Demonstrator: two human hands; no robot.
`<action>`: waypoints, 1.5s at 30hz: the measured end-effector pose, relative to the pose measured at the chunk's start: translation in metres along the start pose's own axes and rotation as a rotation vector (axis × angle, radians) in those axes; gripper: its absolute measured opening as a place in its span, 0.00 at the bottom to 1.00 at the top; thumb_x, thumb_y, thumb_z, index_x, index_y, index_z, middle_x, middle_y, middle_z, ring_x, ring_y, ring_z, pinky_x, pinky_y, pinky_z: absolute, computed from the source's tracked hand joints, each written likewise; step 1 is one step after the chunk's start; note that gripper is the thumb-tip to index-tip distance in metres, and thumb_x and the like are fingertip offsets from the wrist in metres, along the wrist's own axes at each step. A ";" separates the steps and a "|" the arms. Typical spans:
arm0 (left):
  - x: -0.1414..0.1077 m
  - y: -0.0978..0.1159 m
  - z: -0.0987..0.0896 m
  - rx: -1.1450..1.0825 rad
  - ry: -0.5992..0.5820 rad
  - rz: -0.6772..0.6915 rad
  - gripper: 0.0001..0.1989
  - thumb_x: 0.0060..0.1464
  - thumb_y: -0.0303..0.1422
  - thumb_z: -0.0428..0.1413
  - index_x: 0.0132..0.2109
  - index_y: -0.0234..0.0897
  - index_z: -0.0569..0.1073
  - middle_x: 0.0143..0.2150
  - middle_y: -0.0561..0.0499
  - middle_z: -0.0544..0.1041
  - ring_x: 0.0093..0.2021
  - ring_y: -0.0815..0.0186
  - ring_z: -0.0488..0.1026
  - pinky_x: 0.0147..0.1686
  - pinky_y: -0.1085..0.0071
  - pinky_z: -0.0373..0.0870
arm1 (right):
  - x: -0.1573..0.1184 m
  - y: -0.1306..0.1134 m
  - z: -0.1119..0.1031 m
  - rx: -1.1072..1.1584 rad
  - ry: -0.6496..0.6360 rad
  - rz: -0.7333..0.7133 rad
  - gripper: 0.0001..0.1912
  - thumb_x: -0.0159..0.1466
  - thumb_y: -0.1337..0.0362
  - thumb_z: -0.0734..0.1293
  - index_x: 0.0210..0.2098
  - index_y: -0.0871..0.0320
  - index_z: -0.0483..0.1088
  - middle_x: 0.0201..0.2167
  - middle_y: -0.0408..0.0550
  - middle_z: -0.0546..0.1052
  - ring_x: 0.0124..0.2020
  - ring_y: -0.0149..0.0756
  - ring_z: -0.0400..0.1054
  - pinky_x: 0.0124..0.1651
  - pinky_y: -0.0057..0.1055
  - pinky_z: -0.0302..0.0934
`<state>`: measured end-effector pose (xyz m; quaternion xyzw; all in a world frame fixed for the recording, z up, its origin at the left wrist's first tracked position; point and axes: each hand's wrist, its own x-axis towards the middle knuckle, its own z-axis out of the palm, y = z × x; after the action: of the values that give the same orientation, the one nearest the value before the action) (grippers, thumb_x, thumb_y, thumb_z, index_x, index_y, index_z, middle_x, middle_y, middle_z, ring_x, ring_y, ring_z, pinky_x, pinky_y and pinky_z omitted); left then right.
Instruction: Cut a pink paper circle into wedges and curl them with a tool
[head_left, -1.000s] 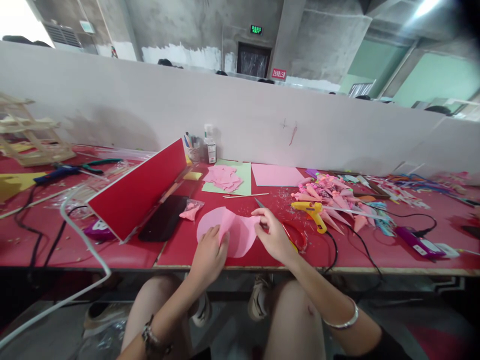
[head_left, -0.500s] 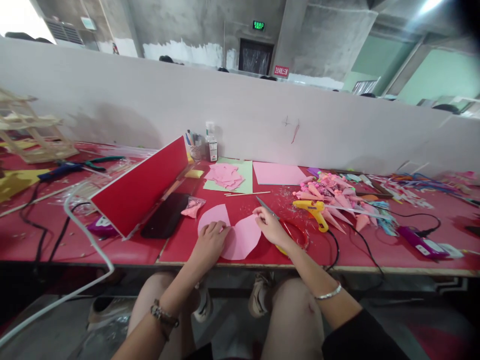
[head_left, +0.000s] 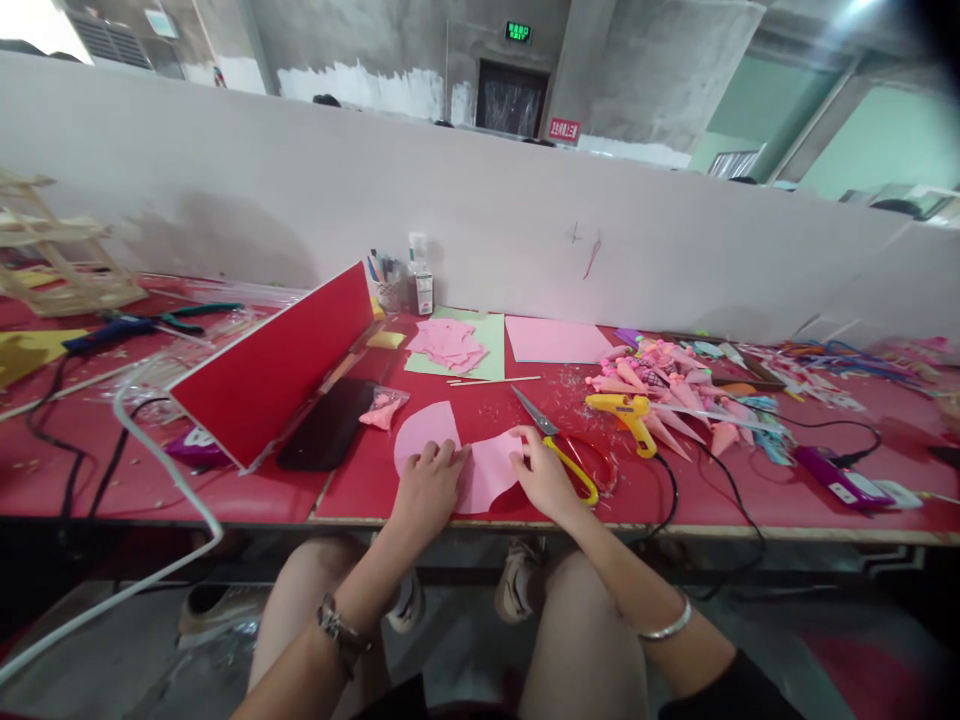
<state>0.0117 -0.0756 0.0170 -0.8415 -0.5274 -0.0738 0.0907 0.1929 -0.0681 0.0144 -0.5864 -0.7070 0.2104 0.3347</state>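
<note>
A pink paper piece [head_left: 489, 474] with rounded lobes lies on the red table near its front edge. My left hand [head_left: 430, 486] presses on the middle of the paper, its fingers bent and close together. At the paper's right edge, my right hand [head_left: 541, 474] grips it between thumb and fingers, and that side bends up. Scissors [head_left: 568, 458] with red and yellow handles lie just right of my right hand. A small bag of pink pieces [head_left: 385, 408] is behind and left of the paper.
Yellow glue gun [head_left: 627, 416] and pink cones [head_left: 679, 385] lie right. Pink cutouts [head_left: 447, 344] rest on green paper [head_left: 491, 362]; a pink sheet [head_left: 556, 341] is beside them. A red board [head_left: 285, 370] stands left by a black phone [head_left: 330, 425]. Purple device [head_left: 846, 480] lies far right.
My right hand has shifted slightly, folding the paper's right side inward. More of the scissors' yellow handle now shows. The camera view has moved slightly.
</note>
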 end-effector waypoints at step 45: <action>-0.030 -0.035 0.008 -0.162 0.074 0.112 0.39 0.45 0.49 0.51 0.60 0.33 0.52 0.57 0.38 0.61 0.56 0.54 0.57 0.52 0.59 0.58 | -0.031 -0.009 -0.023 0.314 0.151 0.024 0.10 0.59 0.66 0.57 0.41 0.58 0.62 0.39 0.49 0.72 0.36 0.35 0.67 0.37 0.30 0.61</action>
<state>-0.0321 -0.0851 0.0057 -0.8711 -0.4680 -0.1420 0.0455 0.2066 -0.1024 0.0293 -0.5495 -0.6312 0.2776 0.4718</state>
